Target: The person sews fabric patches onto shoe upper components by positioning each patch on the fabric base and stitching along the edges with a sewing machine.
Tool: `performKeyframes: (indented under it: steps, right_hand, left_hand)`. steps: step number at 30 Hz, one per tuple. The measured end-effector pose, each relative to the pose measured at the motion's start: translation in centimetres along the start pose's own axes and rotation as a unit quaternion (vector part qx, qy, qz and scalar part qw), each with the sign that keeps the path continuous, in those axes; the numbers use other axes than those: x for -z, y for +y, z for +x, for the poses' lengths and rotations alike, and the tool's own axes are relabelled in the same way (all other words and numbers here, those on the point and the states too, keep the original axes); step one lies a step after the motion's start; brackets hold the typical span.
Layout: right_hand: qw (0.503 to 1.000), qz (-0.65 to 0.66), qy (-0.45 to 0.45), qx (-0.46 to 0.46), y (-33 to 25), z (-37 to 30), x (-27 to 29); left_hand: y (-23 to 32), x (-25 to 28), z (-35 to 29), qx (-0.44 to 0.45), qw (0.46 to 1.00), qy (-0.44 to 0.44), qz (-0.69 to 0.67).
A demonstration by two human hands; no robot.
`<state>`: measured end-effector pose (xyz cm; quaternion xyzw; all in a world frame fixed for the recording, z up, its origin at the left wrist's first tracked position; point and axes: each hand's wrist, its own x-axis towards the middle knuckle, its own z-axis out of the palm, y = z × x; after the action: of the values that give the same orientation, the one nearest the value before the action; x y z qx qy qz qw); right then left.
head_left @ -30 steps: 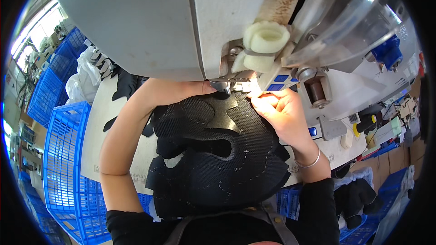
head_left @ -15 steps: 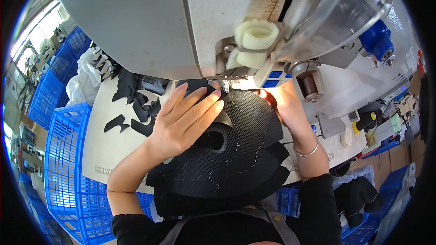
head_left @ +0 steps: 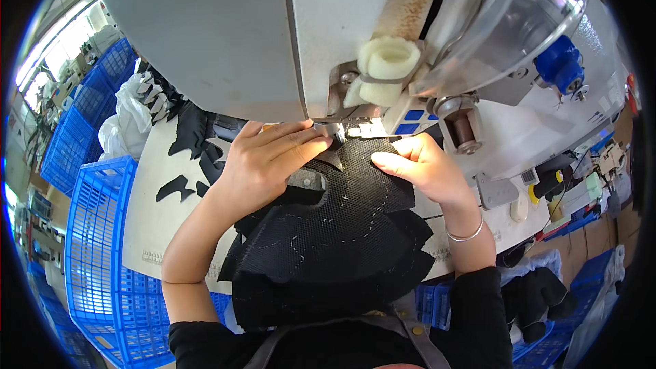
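Black mesh fabric point(head_left: 335, 225) reaches under the sewing machine point(head_left: 219, 34). Left hand point(head_left: 263, 164), fingers mostly together, lies over it; right hand point(head_left: 430, 167) pinches its edge.

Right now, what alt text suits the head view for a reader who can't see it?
A person's left hand and right hand rest on black mesh fabric at a lit grey sewing machine. Black cut pieces lie to the left on a pale table beside a blue basket.
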<state>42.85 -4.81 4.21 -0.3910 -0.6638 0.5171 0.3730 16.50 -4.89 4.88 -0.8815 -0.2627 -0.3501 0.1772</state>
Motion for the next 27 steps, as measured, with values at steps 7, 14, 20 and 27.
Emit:
performKeyframes:
  steps: [7,14,20,27]
  right_hand:
    - [0.927,-0.323,0.160,0.102,-2.8,-2.7,-0.8]
    - [0.753,-0.527,0.202,0.337,-2.5,-2.9,-7.2]
    - [0.785,-0.468,0.202,0.353,-1.4,-2.0,-3.9]
    - [0.837,-0.387,0.224,0.316,-1.6,-2.0,-3.1]
  left_hand:
    - [-1.2,-0.2,-0.3,-0.029,0.999,0.014,-0.022]
    - [5.0,4.2,2.8,-0.021,0.983,-0.144,0.109]
    - [0.7,3.7,0.9,0.248,0.900,-0.153,-0.322]
    - [3.8,2.6,-2.9,0.265,0.887,-0.087,-0.368]
